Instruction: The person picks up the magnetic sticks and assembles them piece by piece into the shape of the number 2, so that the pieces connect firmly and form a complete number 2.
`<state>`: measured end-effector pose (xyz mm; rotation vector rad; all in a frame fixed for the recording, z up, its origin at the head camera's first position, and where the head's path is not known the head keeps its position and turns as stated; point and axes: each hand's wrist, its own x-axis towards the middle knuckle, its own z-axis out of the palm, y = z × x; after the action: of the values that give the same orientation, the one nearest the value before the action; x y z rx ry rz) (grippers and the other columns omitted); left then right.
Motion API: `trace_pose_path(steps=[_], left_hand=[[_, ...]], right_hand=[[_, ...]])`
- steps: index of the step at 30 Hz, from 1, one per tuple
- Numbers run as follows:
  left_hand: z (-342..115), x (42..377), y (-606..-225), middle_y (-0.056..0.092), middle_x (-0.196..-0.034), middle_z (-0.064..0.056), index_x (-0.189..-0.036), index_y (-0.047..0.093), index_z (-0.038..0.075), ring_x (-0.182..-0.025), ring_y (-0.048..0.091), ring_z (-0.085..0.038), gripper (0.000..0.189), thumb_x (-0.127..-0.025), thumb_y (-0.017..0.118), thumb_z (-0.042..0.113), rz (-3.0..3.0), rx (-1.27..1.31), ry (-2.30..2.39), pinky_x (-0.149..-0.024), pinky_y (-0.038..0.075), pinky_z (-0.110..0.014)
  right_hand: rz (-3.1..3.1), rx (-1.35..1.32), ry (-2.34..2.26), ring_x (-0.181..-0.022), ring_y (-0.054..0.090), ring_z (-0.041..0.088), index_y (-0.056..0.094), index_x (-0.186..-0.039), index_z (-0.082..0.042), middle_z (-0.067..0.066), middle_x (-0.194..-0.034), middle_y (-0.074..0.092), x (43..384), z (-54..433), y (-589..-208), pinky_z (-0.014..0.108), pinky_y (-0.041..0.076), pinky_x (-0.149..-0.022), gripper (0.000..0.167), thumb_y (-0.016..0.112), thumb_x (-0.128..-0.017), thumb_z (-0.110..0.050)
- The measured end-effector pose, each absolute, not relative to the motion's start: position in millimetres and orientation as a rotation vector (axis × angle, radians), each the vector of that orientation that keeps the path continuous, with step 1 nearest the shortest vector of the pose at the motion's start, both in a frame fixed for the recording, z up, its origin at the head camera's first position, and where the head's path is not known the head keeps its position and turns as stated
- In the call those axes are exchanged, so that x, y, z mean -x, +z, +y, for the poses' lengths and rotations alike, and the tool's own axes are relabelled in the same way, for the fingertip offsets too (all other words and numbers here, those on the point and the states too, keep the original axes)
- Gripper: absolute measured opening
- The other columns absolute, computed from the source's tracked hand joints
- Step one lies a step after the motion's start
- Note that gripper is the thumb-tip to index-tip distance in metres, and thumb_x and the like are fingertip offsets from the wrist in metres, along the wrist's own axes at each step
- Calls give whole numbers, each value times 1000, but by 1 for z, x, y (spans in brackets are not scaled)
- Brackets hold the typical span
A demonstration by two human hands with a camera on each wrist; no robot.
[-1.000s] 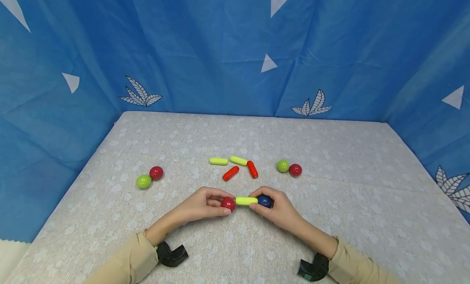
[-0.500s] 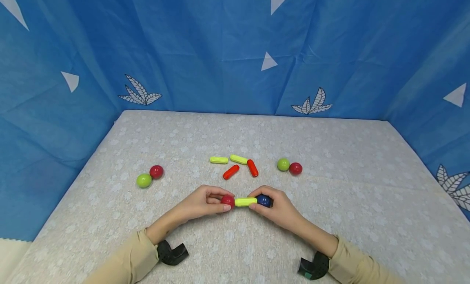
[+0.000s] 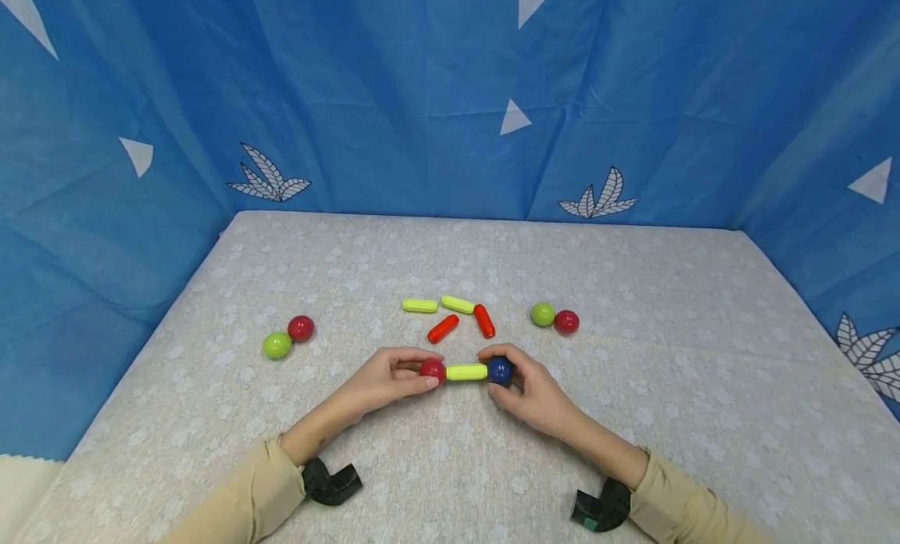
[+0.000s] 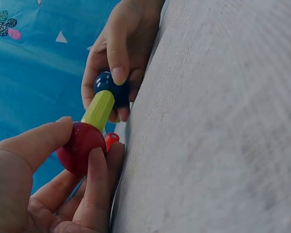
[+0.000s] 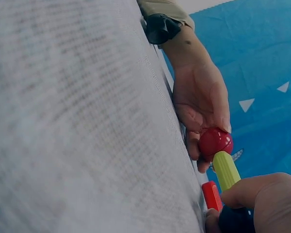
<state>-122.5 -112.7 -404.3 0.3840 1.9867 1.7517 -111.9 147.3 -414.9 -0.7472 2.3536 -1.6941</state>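
Note:
A yellow-green ribbed rod [image 3: 466, 372] lies between a red ball [image 3: 432, 370] and a dark blue ball [image 3: 500, 370], one at each end, the three in a straight line. My left hand [image 3: 385, 381] pinches the red ball between thumb and fingers. At the other end, my right hand [image 3: 533, 389] holds the blue ball, its thumb [image 4: 118, 68] pressing on the ball in the left wrist view. That ball is partly covered by the right hand in the right wrist view, where the rod [image 5: 225, 170] meets the red ball [image 5: 215, 143].
Beyond the hands lie two yellow-green rods [image 3: 419, 306] and two red rods [image 3: 443, 328]. A green ball [image 3: 277, 345] and a red ball [image 3: 301, 328] sit at left; another such pair [image 3: 555, 318] sits at right. Blue curtain [image 3: 422, 137] borders the patterned tablecloth [image 3: 450, 481].
The red ball has come up against the rod's end. Both hands have moved slightly away from the body with the piece. The right hand's fingertips have slid off the rod onto the blue ball.

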Motion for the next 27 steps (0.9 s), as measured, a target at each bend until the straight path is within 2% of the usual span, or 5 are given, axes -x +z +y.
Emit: trace_pose_path(steps=[5, 12, 19, 27], left_hand=[[-113, 124, -404, 58, -120, -16, -127, 55, -4, -100, 61, -21, 47, -86, 69, 15, 1971, -354, 1787, -79, 49, -27], [-113, 127, -404, 55, -125, -15, -128, 54, 1, -101, 60, -20, 49, -84, 72, 12, 1965, -436, 1789, -78, 49, -27], [-105, 121, -408, 61, -105, -5, -118, 63, 7, -73, 54, -13, 39, -81, 75, 14, 2270, -649, 1657, -62, 48, -23], [-93, 116, -412, 65, -96, 6, -100, 70, 13, -87, 61, -10, 22, -79, 77, 15, 2469, -756, 1595, -74, 51, -28]], right_hand=[[2300, 699, -1749, -113, 52, 26, 51, -121, -3, 16, -123, 53, 115, 148, -414, 29, 45, -88, 40, 65, -85, 6], [2318, 680, -1737, -110, 55, 23, 54, -117, -5, 12, -119, 56, 117, 147, -411, 29, 46, -86, 38, 68, -83, 1], [2328, 709, -1698, -110, 56, 20, 56, -115, -7, 7, -117, 59, 116, 143, -413, 28, 46, -87, 36, 72, -82, -3], [2265, 744, -1714, -107, 58, 19, 56, -114, -5, 9, -116, 59, 112, 139, -416, 29, 48, -83, 38, 73, -80, -2]])
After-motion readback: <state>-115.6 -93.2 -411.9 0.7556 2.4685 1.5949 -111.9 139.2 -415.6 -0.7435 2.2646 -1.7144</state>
